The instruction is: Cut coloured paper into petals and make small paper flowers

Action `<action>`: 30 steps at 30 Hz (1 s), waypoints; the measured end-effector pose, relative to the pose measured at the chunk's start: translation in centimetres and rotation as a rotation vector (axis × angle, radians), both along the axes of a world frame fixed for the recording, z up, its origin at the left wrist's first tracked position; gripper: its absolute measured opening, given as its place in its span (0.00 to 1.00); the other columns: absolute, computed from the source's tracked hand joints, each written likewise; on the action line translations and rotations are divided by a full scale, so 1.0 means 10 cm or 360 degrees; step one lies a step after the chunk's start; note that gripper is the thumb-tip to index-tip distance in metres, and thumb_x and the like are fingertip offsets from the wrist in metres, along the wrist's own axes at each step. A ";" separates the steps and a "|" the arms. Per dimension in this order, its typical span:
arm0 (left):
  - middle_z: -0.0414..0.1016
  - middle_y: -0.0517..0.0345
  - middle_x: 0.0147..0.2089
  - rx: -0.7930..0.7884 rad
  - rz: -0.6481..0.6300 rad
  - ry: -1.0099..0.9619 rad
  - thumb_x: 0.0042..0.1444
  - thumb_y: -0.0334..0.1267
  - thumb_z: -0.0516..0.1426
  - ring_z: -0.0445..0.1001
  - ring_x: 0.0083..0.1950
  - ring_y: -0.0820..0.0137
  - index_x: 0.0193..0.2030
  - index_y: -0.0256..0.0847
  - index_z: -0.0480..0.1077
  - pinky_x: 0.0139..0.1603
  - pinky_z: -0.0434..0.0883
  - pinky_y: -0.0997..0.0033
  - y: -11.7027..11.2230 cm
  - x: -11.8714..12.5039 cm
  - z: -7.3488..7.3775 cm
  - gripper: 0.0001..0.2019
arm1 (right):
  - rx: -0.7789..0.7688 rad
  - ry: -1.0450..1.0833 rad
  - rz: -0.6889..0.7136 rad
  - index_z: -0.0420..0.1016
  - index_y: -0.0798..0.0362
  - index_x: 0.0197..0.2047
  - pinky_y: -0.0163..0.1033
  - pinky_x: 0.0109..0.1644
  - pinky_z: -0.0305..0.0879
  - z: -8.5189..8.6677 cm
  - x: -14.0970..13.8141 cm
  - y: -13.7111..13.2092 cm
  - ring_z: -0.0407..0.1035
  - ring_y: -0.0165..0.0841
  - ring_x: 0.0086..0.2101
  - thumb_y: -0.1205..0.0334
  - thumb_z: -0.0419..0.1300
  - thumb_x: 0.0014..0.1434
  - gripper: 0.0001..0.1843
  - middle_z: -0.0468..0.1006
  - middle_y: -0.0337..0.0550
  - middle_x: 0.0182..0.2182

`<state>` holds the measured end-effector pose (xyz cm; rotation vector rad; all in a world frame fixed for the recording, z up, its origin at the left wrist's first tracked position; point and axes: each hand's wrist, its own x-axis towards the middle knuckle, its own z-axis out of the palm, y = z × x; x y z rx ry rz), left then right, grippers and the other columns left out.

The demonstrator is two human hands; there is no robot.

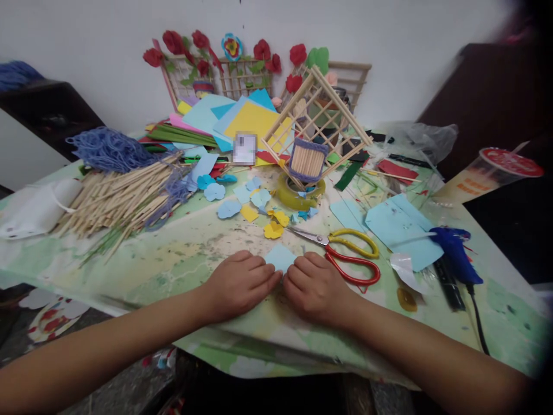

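Note:
A small piece of light blue paper (280, 257) lies at the table's front, its far corner pointing away from me. My left hand (242, 283) is closed at the paper's left side, fingers curled and pressed together on its near edge. On the other side my right hand (317, 288) is closed too, with bent fingers gripping the paper's right edge. The fingertips of both hands almost meet and cover the near part of the sheet. Just beyond my right hand lie scissors (322, 237) with yellow and red handles. Yellow paper flowers (273, 229) and blue paper flowers (228, 209) are scattered behind the paper.
Wooden sticks (116, 199) and blue yarn (110, 148) are heaped at left. A stick lattice frame (317, 124) stands behind a tape roll (298, 195). At right are blue sheets (401, 227), a blue glue gun (458, 251) with its cord, and a drink cup (484, 176).

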<state>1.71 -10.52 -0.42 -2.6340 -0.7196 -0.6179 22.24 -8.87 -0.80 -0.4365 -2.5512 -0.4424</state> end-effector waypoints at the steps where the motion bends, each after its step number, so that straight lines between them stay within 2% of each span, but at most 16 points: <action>1: 0.77 0.59 0.32 -0.0018 0.0002 0.0021 0.61 0.30 0.50 0.70 0.30 0.71 0.38 0.39 0.70 0.30 0.61 0.68 0.00 0.01 -0.02 0.08 | -0.0040 -0.0016 0.0023 0.69 0.55 0.25 0.42 0.32 0.48 0.00 0.00 0.00 0.54 0.32 0.26 0.72 0.50 0.60 0.14 0.64 0.40 0.21; 6: 0.79 0.56 0.37 -0.0195 0.0049 -0.0176 0.60 0.30 0.50 0.74 0.34 0.70 0.37 0.39 0.71 0.35 0.70 0.70 0.01 -0.08 -0.09 0.09 | -0.0337 -0.0093 -0.0062 0.71 0.56 0.30 0.42 0.37 0.52 -0.02 0.03 0.08 0.58 0.34 0.31 0.69 0.52 0.57 0.08 0.69 0.44 0.25; 11: 0.78 0.52 0.39 -0.0440 0.0113 -0.0234 0.57 0.30 0.51 0.75 0.39 0.66 0.39 0.39 0.72 0.39 0.72 0.65 -0.01 -0.16 -0.11 0.09 | -0.0543 -0.0042 -0.0092 0.71 0.54 0.27 0.40 0.38 0.53 -0.08 0.07 0.14 0.59 0.32 0.31 0.72 0.52 0.57 0.10 0.71 0.42 0.25; 15: 0.77 0.51 0.40 -0.0738 0.0153 -0.0276 0.58 0.32 0.53 0.73 0.41 0.66 0.37 0.38 0.73 0.43 0.71 0.64 -0.01 -0.14 -0.09 0.08 | -0.0712 0.0064 -0.0124 0.72 0.54 0.25 0.39 0.38 0.54 -0.07 0.07 0.14 0.61 0.32 0.31 0.62 0.56 0.60 0.13 0.72 0.42 0.24; 18: 0.76 0.53 0.39 -0.1004 0.0232 -0.0375 0.60 0.34 0.51 0.73 0.42 0.68 0.37 0.39 0.73 0.45 0.69 0.66 0.03 -0.12 -0.04 0.09 | -0.0901 0.0132 -0.0296 0.72 0.55 0.25 0.38 0.38 0.55 -0.05 0.04 0.13 0.62 0.32 0.31 0.60 0.56 0.60 0.14 0.72 0.42 0.24; 21: 0.75 0.54 0.36 -0.1163 0.0389 -0.0440 0.61 0.37 0.49 0.72 0.40 0.68 0.37 0.39 0.71 0.43 0.69 0.67 0.10 -0.11 0.00 0.11 | -0.1038 0.0141 -0.0614 0.71 0.55 0.27 0.38 0.37 0.55 -0.04 0.00 0.14 0.63 0.33 0.31 0.59 0.56 0.61 0.13 0.72 0.42 0.26; 25: 0.73 0.56 0.30 -0.1166 0.0537 -0.0325 0.61 0.39 0.48 0.70 0.32 0.69 0.32 0.39 0.70 0.33 0.67 0.69 0.21 -0.09 0.05 0.12 | -0.0970 0.0097 -0.0887 0.71 0.55 0.28 0.40 0.38 0.56 -0.05 -0.07 0.16 0.64 0.36 0.33 0.61 0.53 0.62 0.12 0.73 0.45 0.28; 30: 0.69 0.57 0.24 -0.0971 0.0674 -0.0130 0.58 0.40 0.50 0.67 0.26 0.69 0.23 0.40 0.65 0.25 0.60 0.70 0.26 -0.04 0.07 0.14 | -0.0838 -0.0011 -0.0952 0.70 0.55 0.27 0.41 0.35 0.54 -0.06 -0.14 0.19 0.65 0.37 0.31 0.63 0.52 0.61 0.13 0.73 0.46 0.25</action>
